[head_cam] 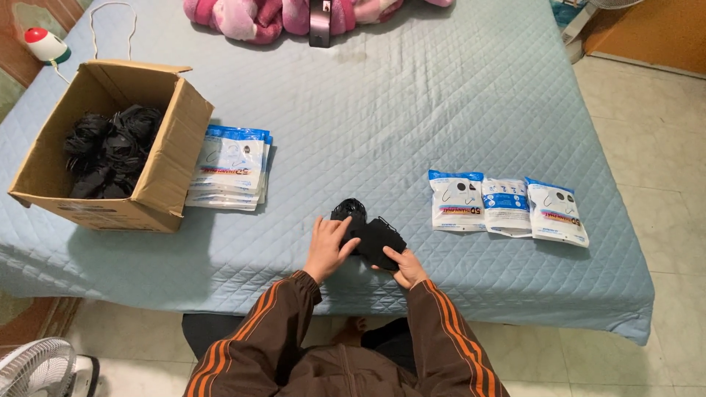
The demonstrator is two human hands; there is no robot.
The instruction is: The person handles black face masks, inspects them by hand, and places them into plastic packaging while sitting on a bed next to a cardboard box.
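Brown sleeves with orange stripes fill the bottom centre of the frame, both arms reaching to the near edge of the pale blue quilted bed cover [412,110]. Left hand [328,246] lies flat, fingers spread and loosely open, pressing on a small stack of black folded face masks [371,234] at lower centre, likely to keep it squared. Right hand [406,267] pinches the stack's near corner, thumb on top, fingers curled under, closed on it. Right of centre, three white-and-blue sealed mask pouches [507,206] lie side by side in a row, just apart from the hands, looks like a finished lot. At left, an open brown cardboard box [158,173] holds a loose heap of more black masks [110,151], within arm's reach; a pile of flat white-and-blue pouches [229,167] sits touching its right side. Pink blanket [279,16] bunched at top centre. White fan [37,366] in the bottom left corner.
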